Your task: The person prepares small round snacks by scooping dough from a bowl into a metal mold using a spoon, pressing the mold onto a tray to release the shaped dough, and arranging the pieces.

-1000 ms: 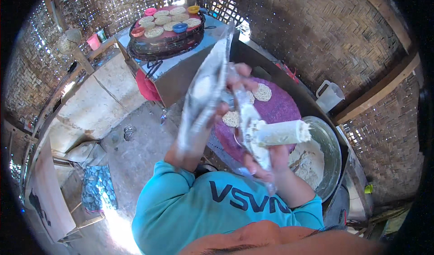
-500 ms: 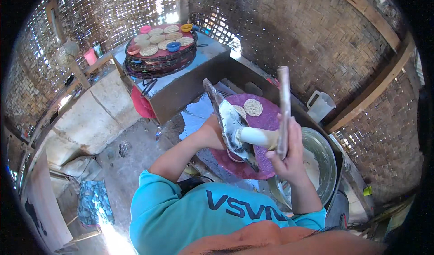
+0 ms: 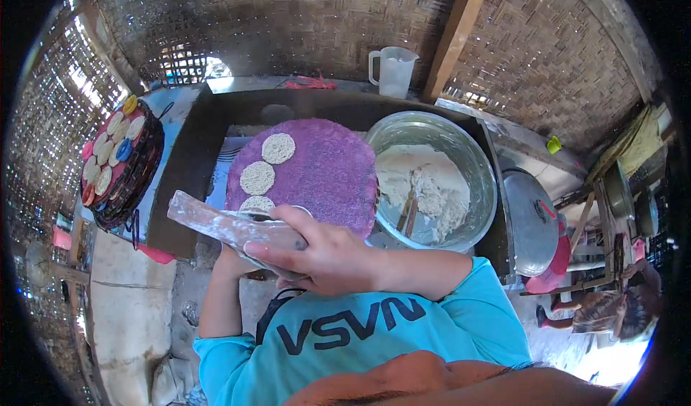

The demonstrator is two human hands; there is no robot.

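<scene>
Both hands were closed on a flour-dusted flat press just in front of the purple mat: the right hand clamped on top, the left hand mostly hidden beneath; it looked stiff, light and slippery with flour, best gripped mid-length.

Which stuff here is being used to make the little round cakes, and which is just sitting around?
In use:
right hand
flour-dusted flat press
purple round mat
pale round cakes
metal bowl of flour

Just lying about:
clear plastic jug
metal pot lid
dark round tray of cakes
</scene>
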